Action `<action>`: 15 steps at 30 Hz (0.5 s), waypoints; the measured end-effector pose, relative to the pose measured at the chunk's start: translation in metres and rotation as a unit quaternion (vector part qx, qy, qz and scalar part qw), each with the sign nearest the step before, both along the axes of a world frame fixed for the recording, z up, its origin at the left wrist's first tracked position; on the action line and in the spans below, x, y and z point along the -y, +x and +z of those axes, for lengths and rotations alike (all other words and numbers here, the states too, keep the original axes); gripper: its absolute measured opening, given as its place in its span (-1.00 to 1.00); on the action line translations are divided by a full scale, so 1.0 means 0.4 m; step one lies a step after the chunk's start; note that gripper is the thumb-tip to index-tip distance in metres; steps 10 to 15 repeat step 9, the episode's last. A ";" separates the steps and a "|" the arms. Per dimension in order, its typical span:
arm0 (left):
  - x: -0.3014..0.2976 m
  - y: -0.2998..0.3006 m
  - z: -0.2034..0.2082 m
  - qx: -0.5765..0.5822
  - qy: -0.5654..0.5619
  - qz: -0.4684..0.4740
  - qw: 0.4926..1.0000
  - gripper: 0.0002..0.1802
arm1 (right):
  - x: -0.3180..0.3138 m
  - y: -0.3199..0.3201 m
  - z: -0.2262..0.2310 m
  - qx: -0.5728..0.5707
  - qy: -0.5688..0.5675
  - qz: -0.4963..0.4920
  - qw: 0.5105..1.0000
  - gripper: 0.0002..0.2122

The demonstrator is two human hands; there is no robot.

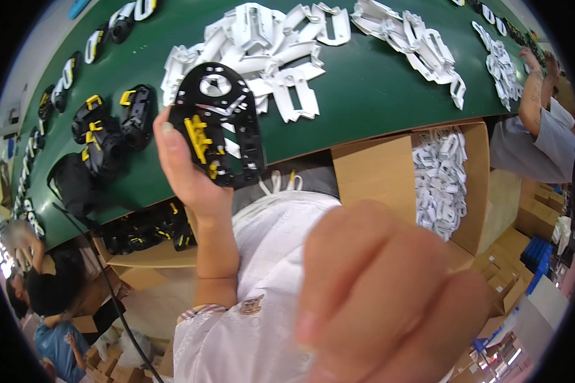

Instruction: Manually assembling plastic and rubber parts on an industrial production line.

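My left hand (188, 172) grips a black plastic housing (214, 132) by its left edge, thumb on the near face. The housing is long with a rounded top, has a round opening near that end, and carries yellow pieces inside. It is held up over the table's front edge. Very close to the camera, my right hand (390, 300) is blurred and its fingers are curled in. Whatever it may hold is hidden. Beyond the housing lies a heap of white plastic frames (255, 29); to its left are several black housings with yellow parts (136, 118).
The green table (364, 96) also bears a second row of white frames (421, 48). An open cardboard box (370, 172) of white parts stands at right, another box (153, 256) with black parts at left. A black cable (118, 306) hangs at left. Other people (536, 127) work at both sides.
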State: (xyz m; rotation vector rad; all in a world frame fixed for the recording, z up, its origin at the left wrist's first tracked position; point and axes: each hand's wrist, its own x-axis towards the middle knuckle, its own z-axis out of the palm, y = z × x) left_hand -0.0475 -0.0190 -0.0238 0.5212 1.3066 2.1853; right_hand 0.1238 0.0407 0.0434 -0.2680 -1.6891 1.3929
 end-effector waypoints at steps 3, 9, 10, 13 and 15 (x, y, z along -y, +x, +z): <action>-0.011 0.000 -0.003 0.003 0.020 0.016 1.000 -0.57 | 0.006 -0.038 0.006 -0.011 -0.007 0.004 1.000 -0.86; -0.037 -0.063 0.048 -0.086 -0.031 -0.042 0.995 -0.56 | -0.115 0.030 -0.074 0.116 0.044 0.164 0.979 -0.78; -0.037 -0.063 0.048 -0.086 -0.031 -0.042 0.995 -0.56 | -0.115 0.030 -0.074 0.116 0.044 0.164 0.979 -0.78; -0.037 -0.063 0.048 -0.086 -0.031 -0.042 0.995 -0.56 | -0.115 0.030 -0.074 0.116 0.044 0.164 0.979 -0.78; -0.037 -0.063 0.048 -0.086 -0.031 -0.042 0.995 -0.56 | -0.115 0.030 -0.074 0.116 0.044 0.164 0.979 -0.78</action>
